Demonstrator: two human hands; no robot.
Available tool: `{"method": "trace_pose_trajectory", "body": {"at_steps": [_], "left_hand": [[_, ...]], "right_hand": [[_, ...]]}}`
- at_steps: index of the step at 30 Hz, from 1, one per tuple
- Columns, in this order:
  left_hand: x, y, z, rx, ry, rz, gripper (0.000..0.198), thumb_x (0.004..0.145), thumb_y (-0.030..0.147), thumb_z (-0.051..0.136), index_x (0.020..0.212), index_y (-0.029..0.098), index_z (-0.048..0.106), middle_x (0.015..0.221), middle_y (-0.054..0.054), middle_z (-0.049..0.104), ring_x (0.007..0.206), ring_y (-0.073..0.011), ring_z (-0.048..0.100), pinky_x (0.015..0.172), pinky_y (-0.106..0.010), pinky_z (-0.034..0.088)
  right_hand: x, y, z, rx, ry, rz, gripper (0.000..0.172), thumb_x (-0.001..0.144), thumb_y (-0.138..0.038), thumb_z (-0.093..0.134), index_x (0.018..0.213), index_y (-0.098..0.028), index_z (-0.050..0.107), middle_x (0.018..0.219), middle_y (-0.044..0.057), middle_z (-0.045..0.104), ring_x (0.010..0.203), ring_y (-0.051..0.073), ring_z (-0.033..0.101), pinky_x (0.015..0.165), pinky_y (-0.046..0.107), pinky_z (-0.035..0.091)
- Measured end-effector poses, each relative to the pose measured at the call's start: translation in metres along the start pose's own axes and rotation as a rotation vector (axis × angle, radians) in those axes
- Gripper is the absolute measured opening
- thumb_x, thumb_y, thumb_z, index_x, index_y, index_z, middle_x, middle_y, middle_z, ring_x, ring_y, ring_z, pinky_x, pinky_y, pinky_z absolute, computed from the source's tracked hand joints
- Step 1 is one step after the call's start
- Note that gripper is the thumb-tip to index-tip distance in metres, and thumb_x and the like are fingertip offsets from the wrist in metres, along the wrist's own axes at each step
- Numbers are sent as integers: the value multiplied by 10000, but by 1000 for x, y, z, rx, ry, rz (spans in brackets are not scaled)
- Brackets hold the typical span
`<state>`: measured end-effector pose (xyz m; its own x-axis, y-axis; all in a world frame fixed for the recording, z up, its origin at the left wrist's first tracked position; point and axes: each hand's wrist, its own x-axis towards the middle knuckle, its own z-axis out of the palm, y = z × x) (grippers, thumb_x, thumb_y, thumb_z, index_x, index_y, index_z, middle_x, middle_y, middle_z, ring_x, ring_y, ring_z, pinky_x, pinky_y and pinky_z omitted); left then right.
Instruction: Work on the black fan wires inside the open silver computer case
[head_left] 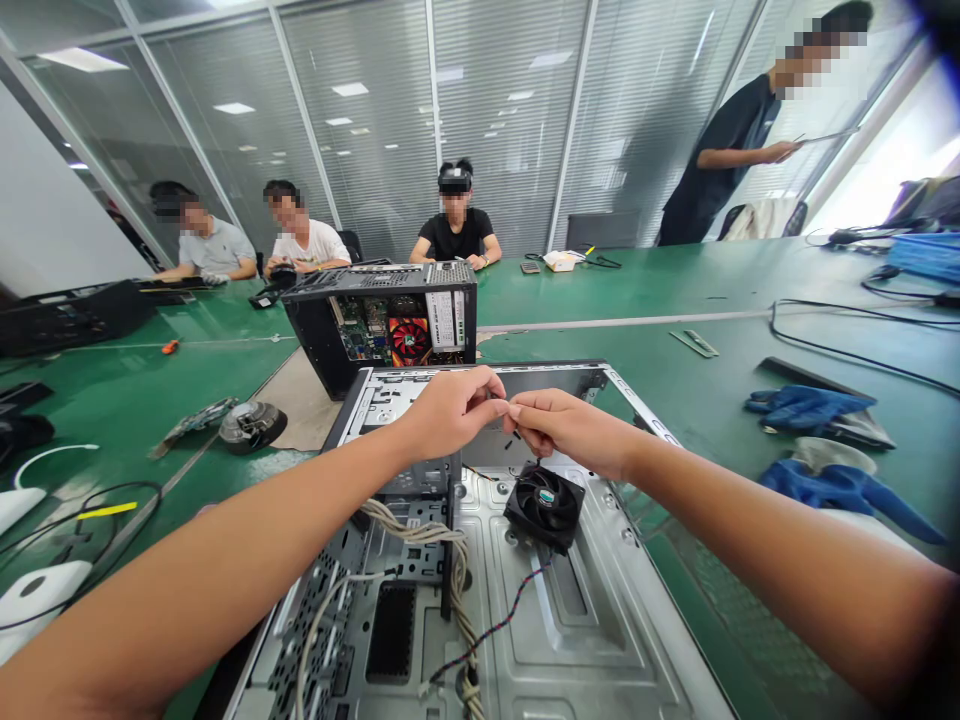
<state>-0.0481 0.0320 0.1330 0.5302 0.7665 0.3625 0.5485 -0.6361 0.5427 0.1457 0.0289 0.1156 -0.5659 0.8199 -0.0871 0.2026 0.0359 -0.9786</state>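
My left hand [456, 408] and my right hand [561, 422] meet above an open computer case [585, 625], fingertips pinched together. Whatever small thing is between them is too hidden to name. Just below my right hand, a black cooling fan [546, 503] sits tilted inside the case, and I cannot tell whether a short dark piece above it links it to my fingers. From the fan, a thin twisted cable [517, 597] runs down to a small white connector. A bundle of beige cables [461, 580] lies along the drive bay side.
Behind stands a second computer case [379, 315] with a red fan. Blue gloves [806, 408] and a black cable [847, 345] lie on the green table [637, 290] to the right. At left are a round metal part [253, 425] and an orange item [171, 347]. Several people are across the table.
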Motion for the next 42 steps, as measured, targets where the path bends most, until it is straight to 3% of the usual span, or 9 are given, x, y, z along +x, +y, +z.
{"method": "trace_pose_trajectory", "body": {"at_steps": [9,13,18,25,32,37,42], "left_hand": [[0,-1,0,-53,-18,18,98,891,231,525,923,171,596,591,60,499,535,-74,386,555,-228,309],[0,-1,0,-57,-6,34,100,891,246,536,915,175,603,565,66,452,535,-77,375,553,-228,299],[1,1,0,-33,-1,20,118,887,267,543,845,164,584,603,48,486,561,-85,406,555,-235,308],[3,-3,1,61,-4,10,162,899,273,506,803,158,569,685,8,578,617,-107,466,600,-254,330],[4,-8,3,79,6,35,133,906,255,499,849,163,577,729,1,602,653,-118,486,617,-259,337],[4,-8,5,95,5,50,127,897,254,507,862,162,586,781,-13,625,689,-131,507,646,-264,356],[5,-10,6,154,-26,74,183,919,280,474,827,167,586,771,-19,613,714,-145,509,666,-273,355]], "right_hand": [[-3,1,1,238,-78,25,250,871,-398,547,859,-158,614,504,-69,392,474,88,286,501,260,254],[-5,-1,1,282,-120,49,263,871,-402,561,819,-149,612,504,-72,370,475,79,270,496,251,241],[-3,0,1,223,-87,37,315,904,-403,536,706,-159,555,476,-80,342,461,69,258,492,243,222],[2,3,7,95,-17,8,317,948,-320,448,685,-170,541,448,-77,342,446,79,273,492,247,250],[-1,-7,16,37,79,71,326,958,-270,396,674,-178,527,434,-63,365,430,88,302,495,253,276],[-4,-18,8,-52,21,165,295,940,-234,403,691,-168,547,486,-32,446,473,97,380,514,255,293],[-1,-5,2,-67,-17,100,295,922,-358,465,709,-177,560,487,-31,447,489,115,393,530,270,299]]}}
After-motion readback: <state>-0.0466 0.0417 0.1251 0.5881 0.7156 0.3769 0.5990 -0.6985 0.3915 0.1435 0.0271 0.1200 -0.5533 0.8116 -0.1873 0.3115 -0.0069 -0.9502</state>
